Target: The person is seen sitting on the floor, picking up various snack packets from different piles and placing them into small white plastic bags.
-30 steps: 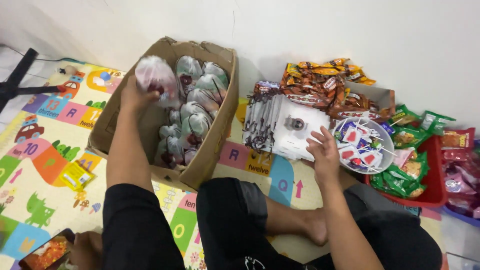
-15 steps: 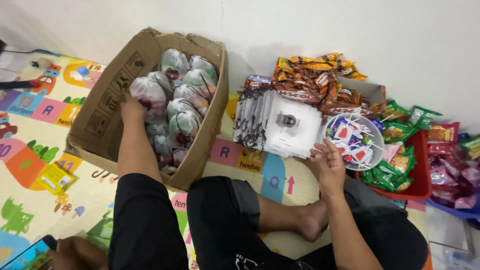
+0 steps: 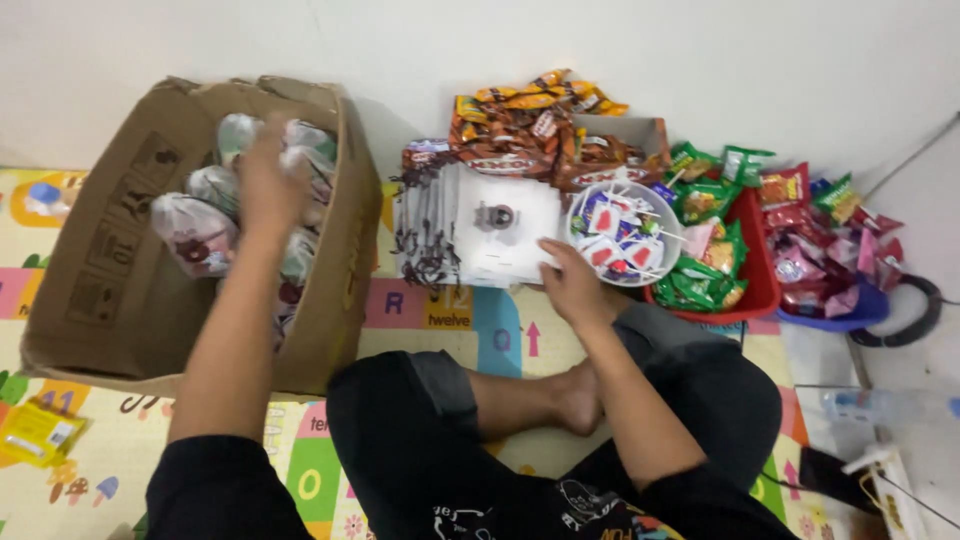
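Head camera, close, facing steeply down

Clear tied treat bags [image 3: 195, 232] fill the tilted cardboard box [image 3: 110, 290].

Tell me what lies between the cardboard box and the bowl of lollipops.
In the head view, a stack of white drawstring pouches lies between the cardboard box and the bowl of lollipops; the right hand touches its edge.

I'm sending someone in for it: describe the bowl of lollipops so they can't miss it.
Start at the red basket of green snack packs by the wall. Just left of it, beyond the right hand, sits the round clear bowl. It alone holds red-and-white lollipops with white sticks.
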